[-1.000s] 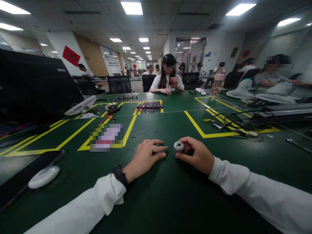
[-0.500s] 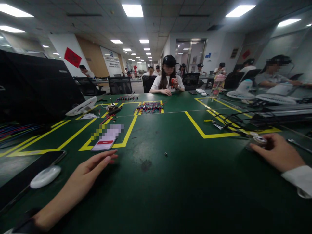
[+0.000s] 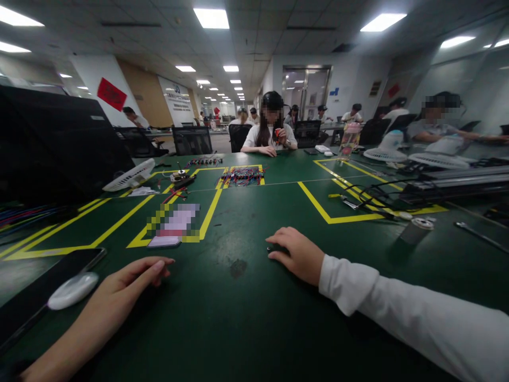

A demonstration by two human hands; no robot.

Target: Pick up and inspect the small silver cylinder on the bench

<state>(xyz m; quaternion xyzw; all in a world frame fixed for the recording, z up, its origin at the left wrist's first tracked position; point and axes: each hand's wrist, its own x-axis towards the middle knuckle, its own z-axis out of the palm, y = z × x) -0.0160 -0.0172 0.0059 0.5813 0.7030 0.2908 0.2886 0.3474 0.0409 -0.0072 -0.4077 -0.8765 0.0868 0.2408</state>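
Observation:
My right hand (image 3: 296, 253) rests near the middle of the green table (image 3: 246, 318), with its fingertips curled down and pinched on a small black part (image 3: 274, 248) that is mostly hidden under them. My left hand (image 3: 119, 289) lies flat at the lower left with its fingers stretched out and holds nothing; it is close to a white oval device (image 3: 73, 290). A small silver cylindrical motor (image 3: 415, 228) lies by itself on the table far to the right, near the yellow tape line.
A dark phone (image 3: 47, 278) lies at the left edge and a blurred card (image 3: 175, 225) sits on the yellow tape. Black cables (image 3: 374, 196), coloured wires (image 3: 242, 175), a white fan (image 3: 129, 175) and a black screen (image 3: 59, 143) ring the area. A person (image 3: 270, 132) sits opposite.
My right hand let go of the silver motor at the far right and swung back to the centre, onto the small black part. My left hand drew back slightly.

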